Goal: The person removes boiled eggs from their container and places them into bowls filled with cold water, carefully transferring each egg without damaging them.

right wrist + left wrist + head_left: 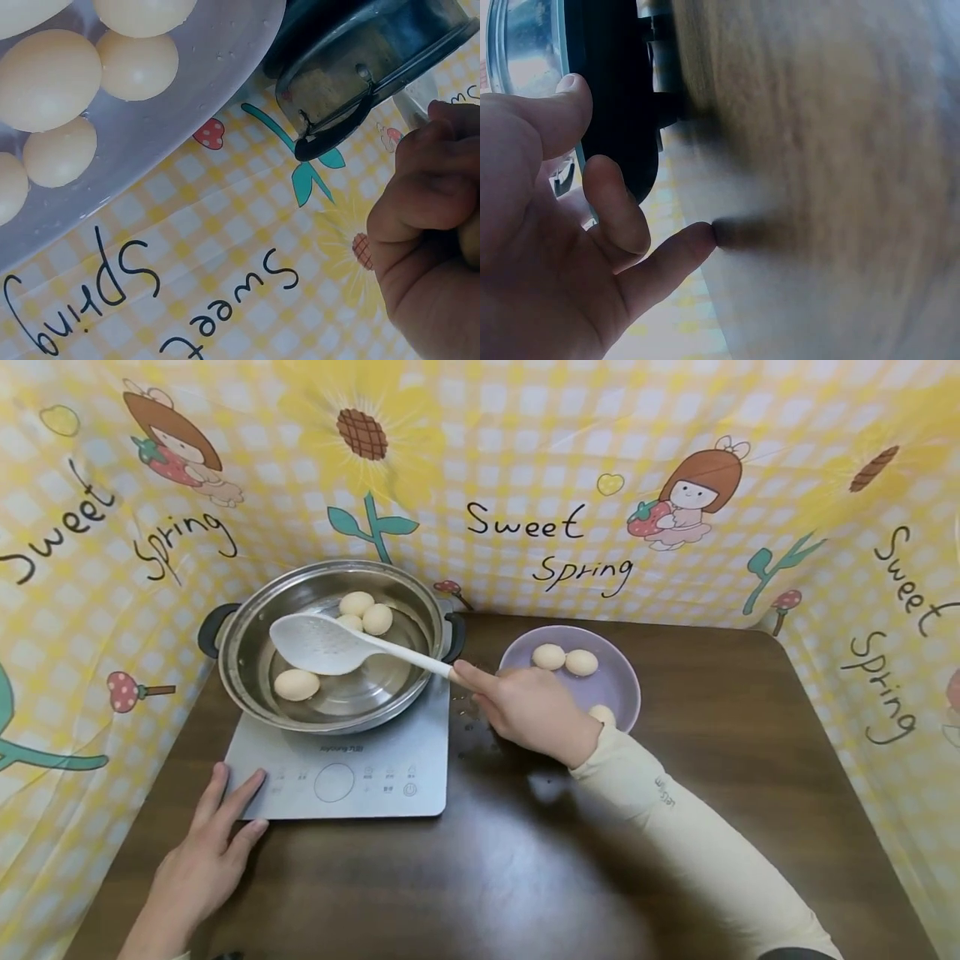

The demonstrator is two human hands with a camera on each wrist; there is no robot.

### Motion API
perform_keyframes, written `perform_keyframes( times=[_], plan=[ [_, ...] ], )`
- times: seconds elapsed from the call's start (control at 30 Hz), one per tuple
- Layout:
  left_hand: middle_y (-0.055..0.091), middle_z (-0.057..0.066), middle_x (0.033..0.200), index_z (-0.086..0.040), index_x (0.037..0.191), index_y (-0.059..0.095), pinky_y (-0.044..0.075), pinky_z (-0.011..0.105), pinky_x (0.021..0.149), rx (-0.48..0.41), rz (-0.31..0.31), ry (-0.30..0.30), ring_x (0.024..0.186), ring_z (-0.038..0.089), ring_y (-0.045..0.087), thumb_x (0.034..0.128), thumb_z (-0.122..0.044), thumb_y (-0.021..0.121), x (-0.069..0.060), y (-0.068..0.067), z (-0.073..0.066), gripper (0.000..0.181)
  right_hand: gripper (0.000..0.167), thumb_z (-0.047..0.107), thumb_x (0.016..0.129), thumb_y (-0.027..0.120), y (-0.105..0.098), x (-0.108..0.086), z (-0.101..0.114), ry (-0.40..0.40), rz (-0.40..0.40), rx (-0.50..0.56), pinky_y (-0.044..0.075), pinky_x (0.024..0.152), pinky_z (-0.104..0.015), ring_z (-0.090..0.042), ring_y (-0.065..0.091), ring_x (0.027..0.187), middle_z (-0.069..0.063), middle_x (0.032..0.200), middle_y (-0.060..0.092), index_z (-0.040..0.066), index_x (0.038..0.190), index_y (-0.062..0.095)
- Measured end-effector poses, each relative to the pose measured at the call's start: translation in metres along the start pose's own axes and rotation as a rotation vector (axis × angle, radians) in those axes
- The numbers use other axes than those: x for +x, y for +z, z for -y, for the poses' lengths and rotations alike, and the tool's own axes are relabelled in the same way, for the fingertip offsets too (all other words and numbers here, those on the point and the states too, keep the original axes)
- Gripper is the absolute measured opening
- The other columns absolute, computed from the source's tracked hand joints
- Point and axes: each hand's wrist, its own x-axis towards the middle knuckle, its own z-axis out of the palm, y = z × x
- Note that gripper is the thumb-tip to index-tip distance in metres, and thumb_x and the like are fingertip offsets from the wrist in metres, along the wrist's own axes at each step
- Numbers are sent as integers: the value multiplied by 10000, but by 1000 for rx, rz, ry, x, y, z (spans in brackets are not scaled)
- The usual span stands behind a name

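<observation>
My right hand [536,710] grips the handle of a white serving spoon [322,643]. The spoon's head is over a steel pot [337,724], between the eggs in it; whether it touches the water or an egg, I cannot tell. One pale egg [297,685] lies in front of the spoon, and a cluster of eggs [377,618] sits behind it. The pot stands on an induction cooker [300,793]. My left hand [198,860] has its fingers spread at the cooker's front left corner; in the left wrist view the thumb [574,105] touches the cooker's edge.
A purple bowl [630,681] to the right of the pot holds several eggs [49,79], partly hidden by my right hand in the head view. Water drops lie on the brown table [480,877] beside the cooker. A yellow checked cloth [525,460] stands around the table.
</observation>
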Motion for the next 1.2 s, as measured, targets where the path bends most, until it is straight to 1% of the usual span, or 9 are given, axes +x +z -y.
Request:
perform_keyframes(
  times=[0.13, 0.23, 0.33, 0.5, 0.63, 0.8, 0.9, 1.07, 1.2],
  plan=[
    [-114, 165, 1670, -211, 1631, 209, 430, 501, 538, 12, 10, -22, 1134, 698, 449, 1088, -338, 474, -6, -1, 4, 617, 391, 145, 959, 692, 3, 4, 7, 2, 43, 13, 381, 394, -317, -164, 508, 458, 12, 588, 484, 120, 1335, 587],
    [-132, 170, 1665, -205, 1633, 195, 437, 545, 559, 13, 17, -36, 1152, 705, 425, 1090, -348, 463, -9, -1, 6, 622, 394, 168, 967, 685, 4, 7, 11, -8, 70, 13, 406, 411, -331, -173, 529, 487, 18, 599, 498, 141, 1349, 594],
    [-148, 168, 1662, -207, 1636, 179, 432, 594, 585, 8, 20, -56, 1154, 713, 411, 1092, -365, 452, -13, 0, 9, 629, 399, 169, 976, 665, 4, 11, 14, -33, 96, 13, 457, 467, -357, -197, 576, 542, 7, 625, 552, 143, 1368, 599],
    [-170, 161, 1658, -209, 1639, 160, 425, 631, 612, 3, 30, -79, 1162, 721, 390, 1094, -374, 438, -16, 1, 10, 633, 414, 164, 984, 645, 2, 14, 18, -47, 150, 23, 517, 565, -387, -198, 643, 632, 18, 783, 705, 132, 1393, 594],
    [-177, 148, 1659, -224, 1640, 152, 418, 670, 646, 4, 39, -75, 1181, 712, 383, 1094, -385, 432, -13, 3, 8, 634, 412, 160, 991, 634, -3, 12, 19, -47, 192, 58, 526, 602, -387, -182, 658, 657, 25, 853, 736, 120, 1400, 603],
    [-156, 138, 1667, -241, 1639, 170, 424, 654, 630, 10, 28, -38, 1164, 705, 416, 1093, -379, 442, -4, 1, 5, 625, 411, 158, 981, 658, -16, 11, 16, -38, 226, 105, 509, 527, -361, -175, 648, 609, 20, 898, 746, 126, 1389, 628],
    [-141, 140, 1670, -243, 1637, 185, 426, 651, 620, 13, 16, -23, 1160, 708, 418, 1091, -365, 458, 0, 0, 4, 622, 400, 140, 976, 660, -25, 13, 15, -34, 243, 145, 483, 498, -321, -144, 621, 575, 30, 975, 754, 118, 1375, 640],
    [-147, 135, 1670, -248, 1637, 179, 425, 662, 634, 11, 28, -27, 1166, 711, 409, 1090, -369, 455, 1, -1, 2, 625, 333, 104, 975, 646, -33, 15, 12, -61, 272, 207, 474, 542, -257, -85, 601, 588, 66, 1053, 747, 98, 1307, 669],
    [-162, 127, 1668, -254, 1639, 165, 431, 647, 626, 8, 40, -26, 1167, 712, 409, 1091, -389, 441, 1, -1, 1, 628, 316, 112, 986, 643, -40, 16, 11, -39, 320, 239, 486, 586, -254, -59, 601, 624, 74, 1063, 741, 102, 1301, 668]
  ],
)
